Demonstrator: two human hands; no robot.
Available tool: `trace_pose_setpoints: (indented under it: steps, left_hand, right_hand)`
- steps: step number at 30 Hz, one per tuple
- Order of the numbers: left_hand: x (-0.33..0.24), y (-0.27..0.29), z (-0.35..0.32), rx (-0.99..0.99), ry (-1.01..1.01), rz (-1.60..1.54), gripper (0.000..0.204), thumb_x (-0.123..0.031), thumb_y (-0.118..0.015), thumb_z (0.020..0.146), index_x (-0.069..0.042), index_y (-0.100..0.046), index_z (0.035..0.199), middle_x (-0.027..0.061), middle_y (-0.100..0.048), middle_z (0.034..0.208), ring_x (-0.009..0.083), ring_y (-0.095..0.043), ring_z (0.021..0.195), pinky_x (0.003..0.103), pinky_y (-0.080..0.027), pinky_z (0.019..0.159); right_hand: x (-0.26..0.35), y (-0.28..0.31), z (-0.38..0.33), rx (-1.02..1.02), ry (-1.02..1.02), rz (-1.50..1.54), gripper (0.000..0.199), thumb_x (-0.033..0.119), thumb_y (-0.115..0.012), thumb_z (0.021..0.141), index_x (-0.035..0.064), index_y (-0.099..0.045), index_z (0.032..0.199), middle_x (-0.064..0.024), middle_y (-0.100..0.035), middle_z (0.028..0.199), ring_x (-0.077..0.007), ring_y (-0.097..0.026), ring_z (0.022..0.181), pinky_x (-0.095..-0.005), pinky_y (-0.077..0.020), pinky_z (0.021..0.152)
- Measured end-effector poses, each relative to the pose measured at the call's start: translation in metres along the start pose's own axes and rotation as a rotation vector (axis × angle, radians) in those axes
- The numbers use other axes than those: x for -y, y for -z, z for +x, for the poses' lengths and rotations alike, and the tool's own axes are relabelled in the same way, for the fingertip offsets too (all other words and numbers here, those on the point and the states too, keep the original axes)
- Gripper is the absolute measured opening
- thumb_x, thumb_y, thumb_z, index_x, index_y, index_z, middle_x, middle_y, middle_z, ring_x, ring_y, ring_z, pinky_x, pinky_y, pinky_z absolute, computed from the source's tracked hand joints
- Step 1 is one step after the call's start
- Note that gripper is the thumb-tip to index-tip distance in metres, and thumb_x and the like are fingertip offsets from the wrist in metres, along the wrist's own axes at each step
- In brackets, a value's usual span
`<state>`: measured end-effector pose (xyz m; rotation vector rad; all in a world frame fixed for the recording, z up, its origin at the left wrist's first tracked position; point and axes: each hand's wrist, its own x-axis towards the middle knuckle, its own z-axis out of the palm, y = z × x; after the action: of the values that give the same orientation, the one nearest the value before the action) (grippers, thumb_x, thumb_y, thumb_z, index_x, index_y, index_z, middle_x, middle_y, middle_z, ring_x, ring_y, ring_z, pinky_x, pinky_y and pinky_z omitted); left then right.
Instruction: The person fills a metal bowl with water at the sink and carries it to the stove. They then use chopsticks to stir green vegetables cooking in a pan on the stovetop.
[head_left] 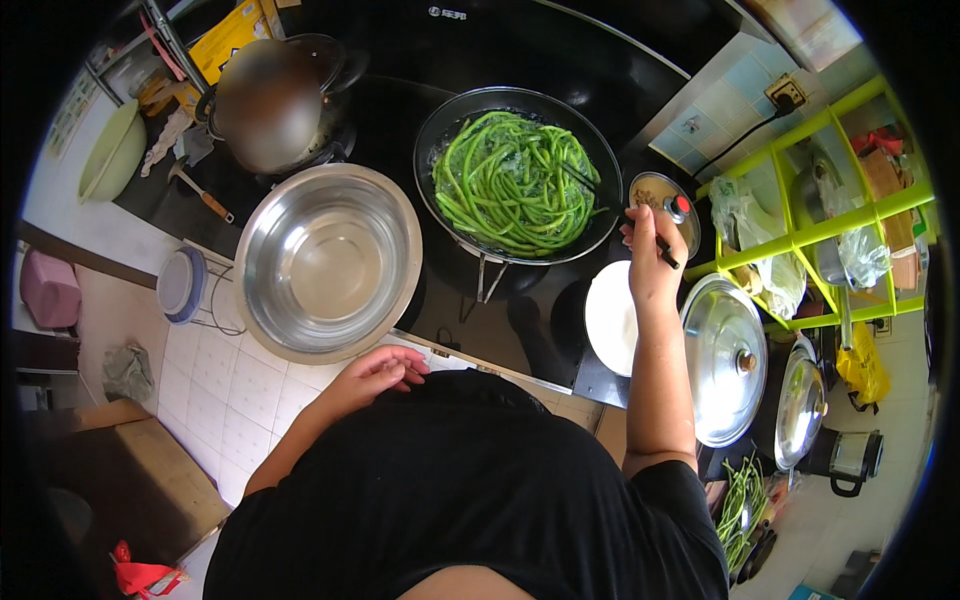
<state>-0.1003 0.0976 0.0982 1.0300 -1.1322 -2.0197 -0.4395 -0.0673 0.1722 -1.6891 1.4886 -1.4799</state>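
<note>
Long green beans (515, 185) lie in bubbling water in a black wok (425, 205) on the dark stove. My right hand (652, 245) is closed around black chopsticks (582, 180), and their tips reach into the beans. Down by my body, just below the rim of a wide steel basin (402, 250), my left hand (378, 372) hangs with its fingers loosely apart and nothing in them. The basin stands left of the wok, its bottom shiny. Under my right wrist is a white bowl (610, 320), partly covered by the arm.
A glass lid with a red-topped knob (678, 208) lies right of the wok. Steel lids (720, 330) and a bright green rack (820, 230) line the right side. Far left are a blurred pot (268, 110), a wooden-handled utensil (205, 195) and a pale green basin (112, 155).
</note>
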Motion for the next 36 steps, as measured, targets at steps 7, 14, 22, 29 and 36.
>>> trace_pose_setpoints:
  steps: [7,14,22,29,36]
  left_hand:
    - [0.002,0.000,-0.003,0.004,-0.011,-0.002,0.031,-0.023,-0.043,0.096,-0.004,-0.049,0.120,0.0076,-0.054,0.115,0.0186,-0.055,0.104,0.031,-0.044,0.086]
    - [0.009,0.001,-0.013,-0.019,-0.014,-0.030,0.032,-0.024,-0.044,0.095,-0.004,-0.049,0.120,0.0076,-0.054,0.115,0.0184,-0.054,0.105,0.031,-0.044,0.086]
    - [0.009,-0.001,-0.015,-0.024,-0.011,-0.033,0.032,-0.023,-0.044,0.095,-0.004,-0.048,0.120,0.0076,-0.054,0.114,0.0173,-0.054,0.104,0.031,-0.044,0.087]
    - [0.009,-0.002,-0.022,-0.050,-0.022,-0.057,0.031,-0.022,-0.044,0.095,-0.005,-0.048,0.120,0.0080,-0.054,0.114,0.0173,-0.054,0.104,0.031,-0.044,0.087]
    - [0.012,-0.001,-0.025,-0.060,-0.010,-0.061,0.031,-0.022,-0.044,0.095,-0.005,-0.049,0.120,0.0078,-0.054,0.114,0.0172,-0.054,0.104,0.031,-0.043,0.088]
  right_hand:
    - [-0.012,-0.045,0.022,0.208,0.400,-0.248,0.009,0.008,-0.058,0.083,0.0002,-0.057,0.081,-0.0155,-0.055,0.075,-0.0341,-0.054,0.069,-0.0375,-0.0428,0.061]
    - [0.008,-0.044,0.021,0.352,0.436,-0.210,0.010,0.008,-0.059,0.083,0.0001,-0.058,0.077,-0.0143,-0.055,0.073,-0.0317,-0.054,0.065,-0.0365,-0.0422,0.057]
    - [0.029,-0.077,0.031,0.226,0.410,-0.137,0.012,0.014,-0.063,0.083,0.0019,-0.063,0.083,-0.0124,-0.060,0.076,-0.0273,-0.057,0.068,-0.0331,-0.0443,0.062]
    - [-0.006,-0.086,0.029,0.318,0.164,-0.130,0.017,0.020,-0.058,0.085,0.0053,-0.067,0.082,-0.0092,-0.063,0.069,-0.0214,-0.059,0.060,-0.0304,-0.0453,0.059]
    - [0.008,-0.061,0.023,0.279,0.049,-0.044,0.020,0.017,-0.055,0.087,0.0003,-0.067,0.085,-0.0119,-0.065,0.072,-0.0173,-0.063,0.069,-0.0270,-0.0467,0.065]
